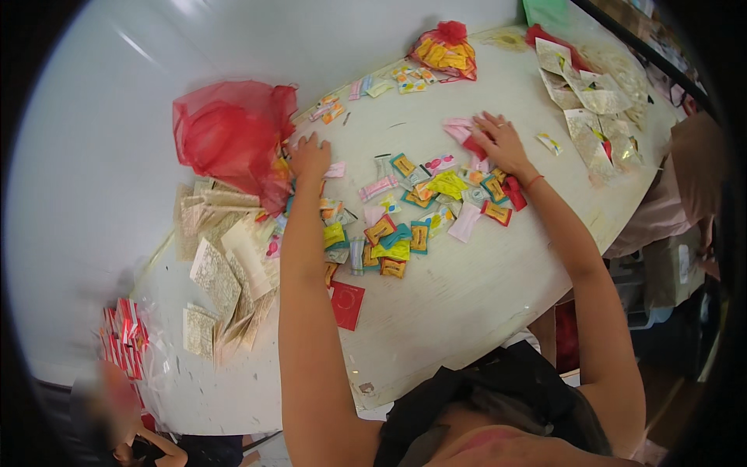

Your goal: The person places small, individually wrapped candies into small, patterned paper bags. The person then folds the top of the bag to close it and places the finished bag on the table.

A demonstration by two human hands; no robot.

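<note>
Candies (420, 194) mid-table (467, 311), between left hand (311, 158) and right hand (502, 144). Left bag (233, 136) just left of left hand; envelopes (222, 276) near side of that bag. Card (346, 305) at pile's near side. Far bag (446, 54) at far edge. Pouches (587, 101) far right. Packets (123, 338) near left, beyond envelopes.

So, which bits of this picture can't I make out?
All in the head view:
What the left hand touches: its own back hides this.
Whether the right hand grips anything: its back covers the palm.
Tabletop behind the left forearm: the arm blocks it.
Most print on the sweets: too small.
</note>
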